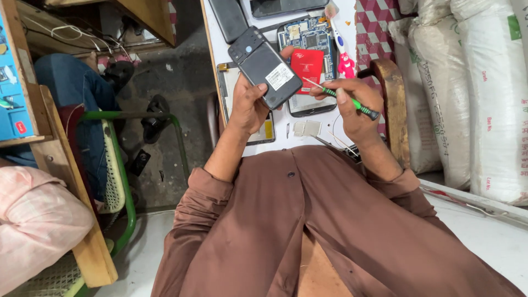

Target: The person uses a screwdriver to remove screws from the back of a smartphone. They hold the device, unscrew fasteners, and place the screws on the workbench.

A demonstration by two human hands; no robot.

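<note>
Dark phone gripped back-up in left hand over white table near edge, tilted for access; right hand pinches green screwdriver, tip toward phone. Opened phone with red battery lies flat behind.

- Soft, even daylight; the white surface is bright without harsh glare.
- Faint shadows lie under the hands.
- Floor at left is dimmer.
- Focus is sharp centrally; the edges show wide-angle stretching.
</note>
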